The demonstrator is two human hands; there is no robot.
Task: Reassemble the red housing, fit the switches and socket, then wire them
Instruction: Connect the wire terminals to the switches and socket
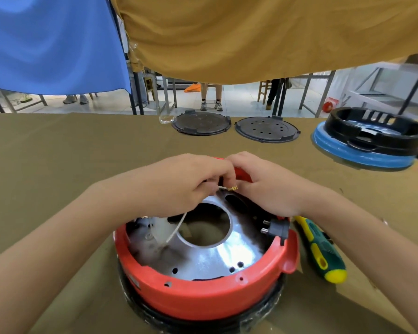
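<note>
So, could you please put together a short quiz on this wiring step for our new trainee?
1. True or false: the left hand pinches the white wire near its brass terminal.
2. Where does the screwdriver lie? A) inside the red housing B) on the table, right of the housing C) in the right hand
3. Fill in: the black socket sits at the housing's ____ rim.

Key: 1 true; 2 B; 3 right.
</note>
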